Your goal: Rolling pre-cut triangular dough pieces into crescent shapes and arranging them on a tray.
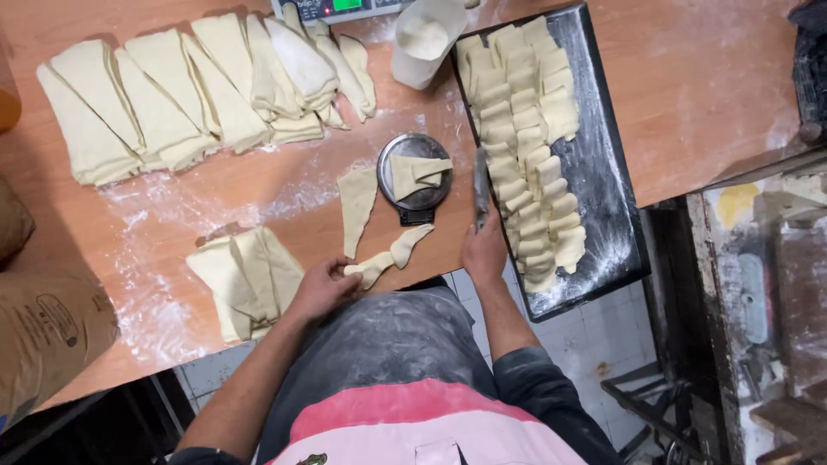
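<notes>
Left hand (323, 288) is pinching a small dough strip (385, 258) at the table's front edge, right hand (484, 251) closed around a knife (481, 185) pointing away, just beside the black tray (603, 198). Risk imo: that strip hangs near the edge and could slide off, and the blade sits close to the little round scale (416, 176). Scale holds 1 folded dough piece, tray holds rows of cut pieces, white tub (426, 41) has flour.

Pale dough strip (385, 259), knife (481, 188)
</notes>
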